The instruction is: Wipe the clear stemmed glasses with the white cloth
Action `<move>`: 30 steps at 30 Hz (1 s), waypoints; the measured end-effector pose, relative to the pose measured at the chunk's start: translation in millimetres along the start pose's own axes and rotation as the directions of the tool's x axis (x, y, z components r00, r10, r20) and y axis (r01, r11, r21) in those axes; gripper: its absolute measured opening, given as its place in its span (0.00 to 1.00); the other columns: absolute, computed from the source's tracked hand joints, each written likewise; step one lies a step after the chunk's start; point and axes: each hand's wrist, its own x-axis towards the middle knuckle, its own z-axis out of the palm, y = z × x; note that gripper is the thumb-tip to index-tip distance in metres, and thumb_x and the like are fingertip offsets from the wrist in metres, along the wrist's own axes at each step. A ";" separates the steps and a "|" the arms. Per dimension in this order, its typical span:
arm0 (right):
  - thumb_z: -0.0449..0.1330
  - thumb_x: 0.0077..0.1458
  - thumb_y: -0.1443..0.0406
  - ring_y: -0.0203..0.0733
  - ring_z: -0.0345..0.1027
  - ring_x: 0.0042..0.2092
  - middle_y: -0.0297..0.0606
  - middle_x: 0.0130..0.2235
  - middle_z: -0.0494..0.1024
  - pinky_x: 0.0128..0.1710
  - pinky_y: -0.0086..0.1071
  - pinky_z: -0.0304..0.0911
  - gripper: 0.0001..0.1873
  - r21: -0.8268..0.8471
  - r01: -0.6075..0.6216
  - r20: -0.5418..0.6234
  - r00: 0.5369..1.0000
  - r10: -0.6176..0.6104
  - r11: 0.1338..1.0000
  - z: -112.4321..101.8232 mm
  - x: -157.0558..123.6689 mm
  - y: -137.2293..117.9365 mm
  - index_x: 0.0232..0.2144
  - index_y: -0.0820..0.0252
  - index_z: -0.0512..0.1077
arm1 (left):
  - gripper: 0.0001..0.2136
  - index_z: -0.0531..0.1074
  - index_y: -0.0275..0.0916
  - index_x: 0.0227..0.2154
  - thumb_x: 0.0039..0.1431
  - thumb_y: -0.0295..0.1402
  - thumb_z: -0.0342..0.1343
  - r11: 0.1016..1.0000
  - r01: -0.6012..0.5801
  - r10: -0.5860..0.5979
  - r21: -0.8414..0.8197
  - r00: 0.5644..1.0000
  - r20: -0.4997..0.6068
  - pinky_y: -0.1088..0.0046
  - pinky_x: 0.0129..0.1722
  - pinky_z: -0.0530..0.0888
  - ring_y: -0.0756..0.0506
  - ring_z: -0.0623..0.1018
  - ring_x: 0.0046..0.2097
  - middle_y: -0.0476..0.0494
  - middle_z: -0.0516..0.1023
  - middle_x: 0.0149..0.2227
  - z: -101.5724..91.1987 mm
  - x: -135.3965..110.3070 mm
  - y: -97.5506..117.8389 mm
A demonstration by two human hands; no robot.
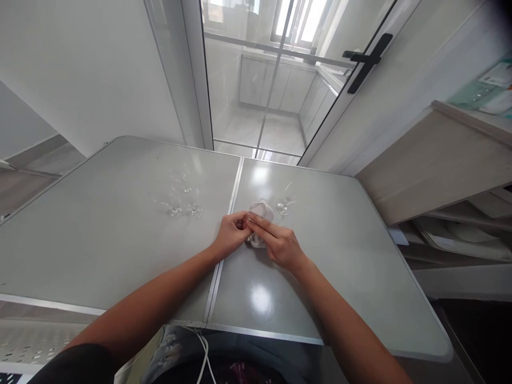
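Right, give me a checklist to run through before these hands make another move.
1. Grip on the pale cloth: ok; left hand and right hand meet at it.
2. Anything wrapped inside the cloth: cannot tell; folds and fingers hide it.
3. Room around the single clear glass: not ok, I'd say; it sits close beside the cloth and right hand.
4. Group of clear glasses apart from the left hand: ok; bare tabletop shows between.
5. Glasses in from the table's edges: ok.
6. Glass rims undamaged: cannot tell; too faint.
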 end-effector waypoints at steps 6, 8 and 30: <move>0.49 0.60 0.77 0.46 0.73 0.61 0.31 0.69 0.65 0.53 0.40 0.74 0.39 -0.036 0.117 0.021 0.993 -0.116 0.992 -0.6 -2.4 11.3 0.70 0.43 0.61 | 0.13 0.57 0.42 0.28 0.54 0.27 0.59 0.997 0.015 -0.006 -0.072 0.994 0.112 0.78 0.24 0.63 0.54 0.65 0.25 0.58 0.58 0.24 -4.7 -0.3 4.2; 0.49 0.60 0.76 0.45 0.72 0.61 0.31 0.66 0.70 0.54 0.40 0.74 0.37 0.036 0.154 0.026 0.988 -0.155 0.987 -3.8 -3.9 16.1 0.68 0.44 0.64 | 0.15 0.55 0.43 0.31 0.53 0.26 0.59 0.998 -0.009 0.017 -0.059 0.990 0.137 0.79 0.25 0.63 0.54 0.64 0.25 0.58 0.58 0.26 -5.2 -0.4 3.8; 0.53 0.59 0.74 0.48 0.77 0.54 0.30 0.70 0.62 0.39 0.33 0.73 0.40 -0.149 -0.113 -0.130 0.987 0.093 0.982 0.8 2.4 -6.6 0.70 0.42 0.60 | 0.04 0.68 0.41 0.45 0.70 0.30 0.51 0.423 -0.596 0.501 0.683 0.782 0.372 0.74 0.28 0.68 0.46 0.81 0.30 0.46 0.80 0.30 -25.6 8.3 -5.0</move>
